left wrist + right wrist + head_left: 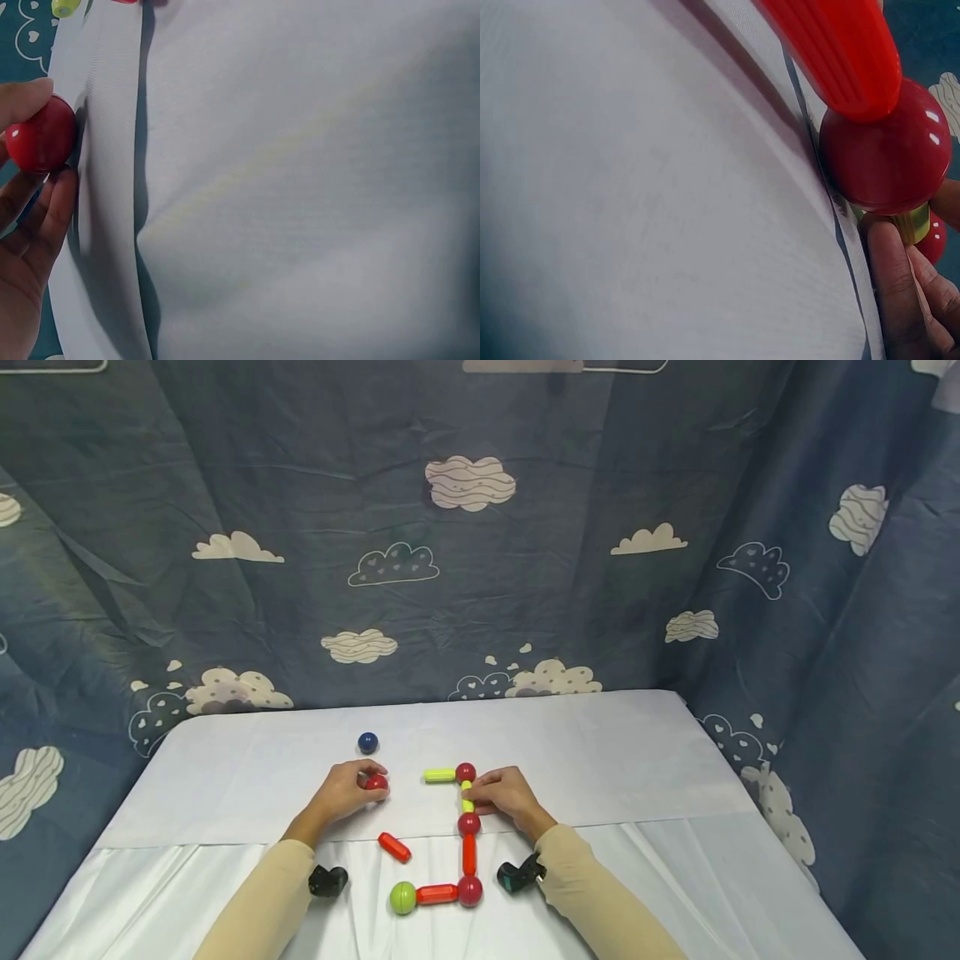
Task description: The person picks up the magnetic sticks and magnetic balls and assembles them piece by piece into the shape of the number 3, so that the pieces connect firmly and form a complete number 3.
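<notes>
My left hand (351, 791) holds a red ball (43, 136) between thumb and fingers, low over the white cloth. With thumb and fingers my right hand (510, 795) pinches a yellow rod (467, 797) that runs between two dark red balls. That rod belongs to a chain on the table. From its far ball (466, 772) another yellow rod (439, 775) points left. Below the middle ball (885, 150) a red rod (468, 855) leads to a near ball (470, 891), then a second red rod (437, 894) ends at a green ball (402, 897).
A loose red rod (394, 847) lies left of the chain. Farther back, a dark blue ball (367, 742) sits beyond my left hand. The white cloth (600, 743) covers the table, and a dark curtain with clouds (300, 593) hangs behind it.
</notes>
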`<action>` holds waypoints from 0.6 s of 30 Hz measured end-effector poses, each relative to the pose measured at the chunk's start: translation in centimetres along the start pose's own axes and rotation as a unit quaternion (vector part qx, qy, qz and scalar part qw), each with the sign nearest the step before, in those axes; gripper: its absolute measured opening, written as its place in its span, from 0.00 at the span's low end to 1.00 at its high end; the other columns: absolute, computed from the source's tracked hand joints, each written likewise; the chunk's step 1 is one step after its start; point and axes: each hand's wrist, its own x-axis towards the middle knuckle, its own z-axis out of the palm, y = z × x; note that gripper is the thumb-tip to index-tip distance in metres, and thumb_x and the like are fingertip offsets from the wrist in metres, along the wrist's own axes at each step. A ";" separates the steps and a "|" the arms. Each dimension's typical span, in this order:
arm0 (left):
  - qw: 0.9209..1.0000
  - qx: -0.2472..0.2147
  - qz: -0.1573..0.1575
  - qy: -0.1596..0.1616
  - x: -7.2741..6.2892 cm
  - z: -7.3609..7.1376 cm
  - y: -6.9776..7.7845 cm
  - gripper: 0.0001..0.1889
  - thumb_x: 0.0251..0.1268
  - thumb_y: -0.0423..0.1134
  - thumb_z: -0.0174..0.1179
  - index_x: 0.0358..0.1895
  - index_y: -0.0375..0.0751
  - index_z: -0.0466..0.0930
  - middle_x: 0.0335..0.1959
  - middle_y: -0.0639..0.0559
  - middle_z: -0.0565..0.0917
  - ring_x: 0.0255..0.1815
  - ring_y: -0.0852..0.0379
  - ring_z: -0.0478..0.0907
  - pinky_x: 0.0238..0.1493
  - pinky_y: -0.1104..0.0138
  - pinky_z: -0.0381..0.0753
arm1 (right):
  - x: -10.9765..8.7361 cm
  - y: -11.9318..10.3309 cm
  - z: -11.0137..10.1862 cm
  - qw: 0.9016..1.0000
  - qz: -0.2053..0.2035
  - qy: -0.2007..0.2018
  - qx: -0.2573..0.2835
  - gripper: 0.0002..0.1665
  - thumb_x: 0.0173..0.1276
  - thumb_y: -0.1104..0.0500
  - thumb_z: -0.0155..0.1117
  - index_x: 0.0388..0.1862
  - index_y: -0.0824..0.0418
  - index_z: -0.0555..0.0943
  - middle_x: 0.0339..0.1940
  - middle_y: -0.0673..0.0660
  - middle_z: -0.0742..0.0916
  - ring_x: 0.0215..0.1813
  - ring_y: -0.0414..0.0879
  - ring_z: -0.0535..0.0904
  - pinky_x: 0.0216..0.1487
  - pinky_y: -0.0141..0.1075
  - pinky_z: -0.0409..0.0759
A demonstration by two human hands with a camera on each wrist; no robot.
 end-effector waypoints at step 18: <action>0.999 -0.046 0.005 0.010 -0.4 0.2 0.0 0.20 0.52 0.30 0.69 0.51 0.35 0.80 0.45 0.42 0.82 0.46 0.47 0.80 0.50 0.55 0.78 | -0.1 -0.1 0.0 1.000 -0.004 0.006 -0.010 0.15 0.52 0.63 0.76 0.36 0.70 0.83 0.27 0.55 0.85 0.26 0.42 0.82 0.30 0.35 0.82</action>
